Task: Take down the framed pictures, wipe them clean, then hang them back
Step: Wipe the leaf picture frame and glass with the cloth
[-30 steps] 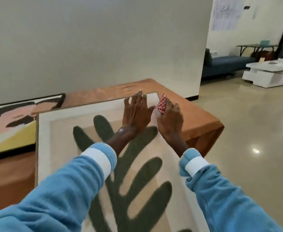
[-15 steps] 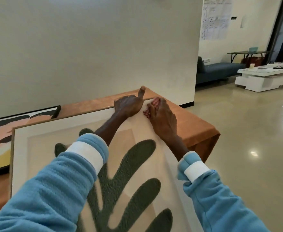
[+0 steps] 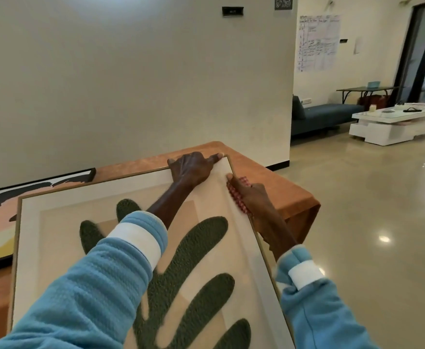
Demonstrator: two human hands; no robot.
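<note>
A large framed picture with a green leaf shape on cream lies tilted over the orange-brown table. My left hand grips its far top edge near the right corner, fingers curled over the frame. My right hand grips the picture's right edge, with a red checked cloth pressed between palm and frame. A second framed picture, black-framed with pink, yellow and black shapes, lies flat on the table at the left.
A plain white wall rises just behind the table. To the right lies shiny open floor, with a white low table and a blue sofa further back.
The leaf picture's far end has risen off the table. My left hand went from flat on it to curled over the top edge; my right hand slid down the right edge with the cloth.
</note>
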